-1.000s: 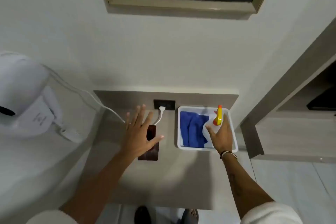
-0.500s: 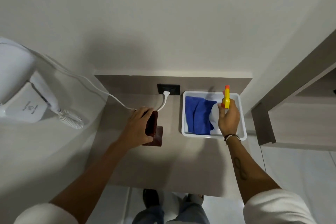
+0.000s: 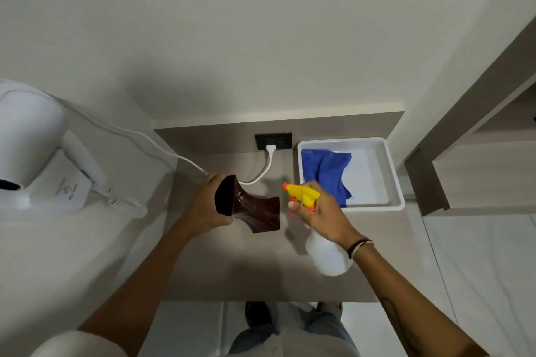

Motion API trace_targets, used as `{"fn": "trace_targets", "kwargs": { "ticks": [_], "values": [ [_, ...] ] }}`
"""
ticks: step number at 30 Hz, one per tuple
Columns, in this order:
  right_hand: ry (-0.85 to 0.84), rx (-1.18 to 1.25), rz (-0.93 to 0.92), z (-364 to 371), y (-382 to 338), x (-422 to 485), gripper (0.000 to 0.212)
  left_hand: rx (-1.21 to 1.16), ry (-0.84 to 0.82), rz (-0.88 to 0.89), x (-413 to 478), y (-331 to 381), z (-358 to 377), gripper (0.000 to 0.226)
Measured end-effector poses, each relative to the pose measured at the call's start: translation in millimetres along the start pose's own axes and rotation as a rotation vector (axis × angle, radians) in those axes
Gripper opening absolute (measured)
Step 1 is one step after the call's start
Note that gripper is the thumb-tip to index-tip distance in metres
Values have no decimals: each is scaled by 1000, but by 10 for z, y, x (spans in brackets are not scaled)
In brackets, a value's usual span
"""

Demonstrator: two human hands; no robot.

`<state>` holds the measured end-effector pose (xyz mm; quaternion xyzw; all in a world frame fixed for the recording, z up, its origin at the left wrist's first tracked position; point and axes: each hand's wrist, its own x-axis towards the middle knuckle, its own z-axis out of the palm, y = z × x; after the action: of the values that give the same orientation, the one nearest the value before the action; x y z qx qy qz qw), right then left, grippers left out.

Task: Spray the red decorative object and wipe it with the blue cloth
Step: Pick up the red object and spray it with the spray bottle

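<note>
My left hand grips the dark red decorative object, a waisted, hourglass-like piece tilted on its side above the grey shelf. My right hand holds a clear spray bottle by its neck, one finger on the trigger. Its yellow and orange nozzle points left at the object, a short gap away. The blue cloth lies crumpled in the left half of a white tray at the back right of the shelf.
A white wall-mounted hair dryer sits at the left, with its coiled cord hanging near the shelf. A white plug and cable run from a black socket behind the object. A wooden unit stands to the right.
My left hand closed on the red object and lifted it off the shelf, tipping it sideways. My right hand took the spray bottle out of the tray and brought it left, nozzle toward the object.
</note>
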<state>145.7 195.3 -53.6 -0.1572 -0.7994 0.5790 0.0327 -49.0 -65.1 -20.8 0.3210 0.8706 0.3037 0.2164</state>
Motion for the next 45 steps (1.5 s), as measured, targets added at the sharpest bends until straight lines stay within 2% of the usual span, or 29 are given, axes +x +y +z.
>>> {"fn": "trace_targets", "kwargs": {
  "ticks": [2, 7, 15, 21, 26, 33, 38, 42, 45],
  "values": [
    [-113, 11, 20, 150, -77, -8, 45, -8, 2, 6, -28, -49, -30, 106],
    [-251, 18, -6, 348, -261, 125, 42, 3, -20, 64, -47, -92, -79, 102],
    [-228, 79, 15, 455, -329, 220, 43, 29, -37, 105, -70, -131, -77, 103],
    [-258, -32, 23, 391, -247, 150, 49, 52, -31, 121, -48, -179, -105, 103],
    [-240, -147, 37, 316, -128, 40, 46, 44, -25, 97, -16, -230, -111, 103],
    [-210, -259, 156, 278, -31, -32, 47, -41, -9, 7, -29, -247, -154, 109],
    [-235, -233, 62, 340, -191, -86, 47, -137, 2, -163, -18, -207, -219, 118],
    [-209, -282, -58, 547, -379, -106, 43, -119, 16, -269, 39, -127, -213, 99],
    [-170, -360, -73, 633, -431, -64, 45, -119, 13, -289, 47, -50, -204, 102]
  ]
}}
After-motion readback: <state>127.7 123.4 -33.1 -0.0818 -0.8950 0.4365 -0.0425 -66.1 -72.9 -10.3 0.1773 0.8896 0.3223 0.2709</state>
